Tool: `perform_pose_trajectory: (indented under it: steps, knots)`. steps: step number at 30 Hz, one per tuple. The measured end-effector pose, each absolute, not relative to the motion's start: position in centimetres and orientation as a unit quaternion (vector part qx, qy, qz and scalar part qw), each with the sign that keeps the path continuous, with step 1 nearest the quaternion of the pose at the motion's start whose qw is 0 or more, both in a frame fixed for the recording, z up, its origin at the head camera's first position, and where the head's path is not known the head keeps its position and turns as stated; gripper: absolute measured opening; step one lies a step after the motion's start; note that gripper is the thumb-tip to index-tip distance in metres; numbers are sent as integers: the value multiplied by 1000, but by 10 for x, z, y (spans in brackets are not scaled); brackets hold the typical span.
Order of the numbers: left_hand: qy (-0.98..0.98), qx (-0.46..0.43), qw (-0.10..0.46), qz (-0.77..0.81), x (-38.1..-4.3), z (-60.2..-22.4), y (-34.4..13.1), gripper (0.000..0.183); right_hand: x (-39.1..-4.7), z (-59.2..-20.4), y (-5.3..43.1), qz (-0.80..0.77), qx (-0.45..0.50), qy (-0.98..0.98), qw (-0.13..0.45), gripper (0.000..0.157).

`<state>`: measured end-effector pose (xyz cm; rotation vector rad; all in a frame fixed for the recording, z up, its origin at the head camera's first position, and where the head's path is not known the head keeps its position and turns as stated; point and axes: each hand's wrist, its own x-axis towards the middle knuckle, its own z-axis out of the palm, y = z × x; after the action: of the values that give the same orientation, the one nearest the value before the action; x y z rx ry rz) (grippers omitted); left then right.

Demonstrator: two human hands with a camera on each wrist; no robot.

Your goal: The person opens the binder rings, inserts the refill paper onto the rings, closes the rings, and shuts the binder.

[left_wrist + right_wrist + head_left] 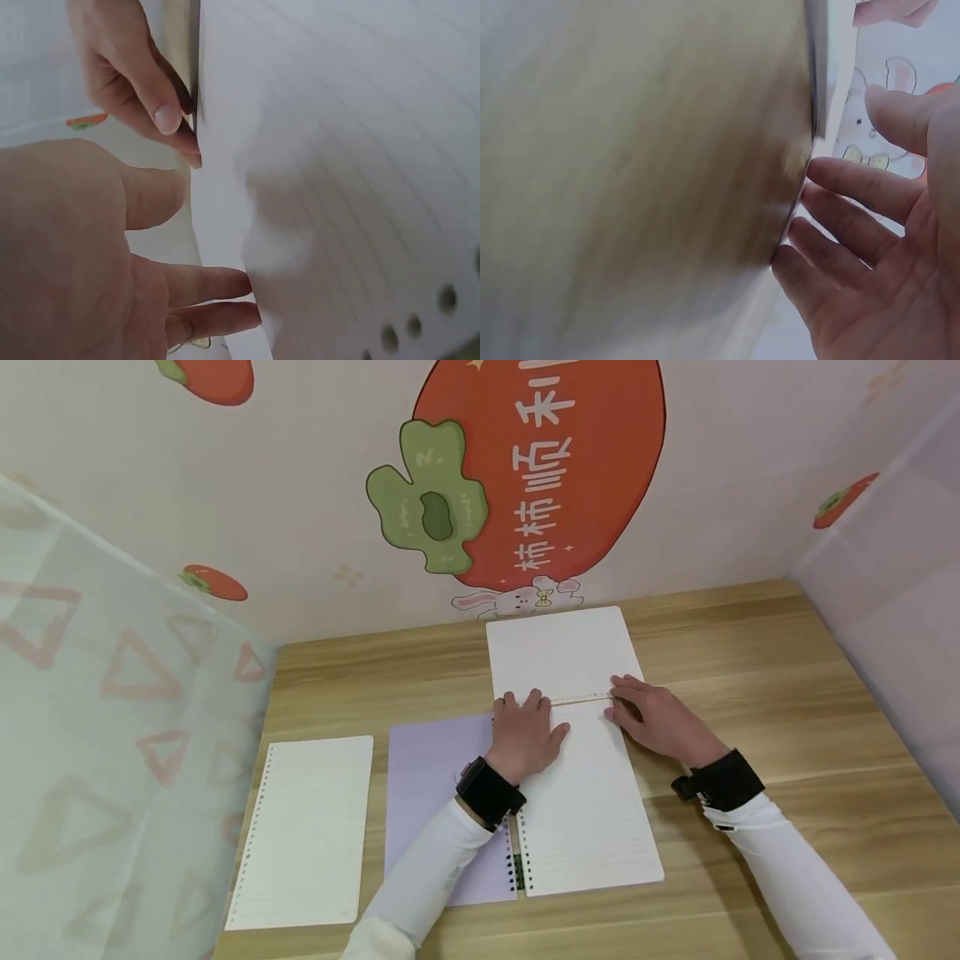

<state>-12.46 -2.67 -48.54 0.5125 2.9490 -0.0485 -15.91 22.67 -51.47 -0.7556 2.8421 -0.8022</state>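
On the left, a white lined paper [303,831] with holes lies on the wooden table [795,693]. A strip of wood sits between it and a smooth purple cover [431,793]. The left hand [523,737] rests palm down, fingers loose, where the lined pages [592,810] meet a plain white sheet [562,652]. The right hand [663,722] touches their right edge, fingers loosely bent. Wide striped wood lies beyond.

Purple cover [431,768] pt. hidden (behind L sleeve [435,877]).
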Motion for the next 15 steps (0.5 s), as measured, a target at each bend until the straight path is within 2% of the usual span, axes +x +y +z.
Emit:
perform_pose_trajectory:
  steps: [5, 15]
  knots:
    - [983, 180, 29, -17, -122, -488, -10, 60, -158, -511, 241, -266, -228, 935, 48, 51]
    - [980, 182, 75, 19, -138, -491, 16, 72, -157, -513, 267, -269, -218, 938, 19, 51]
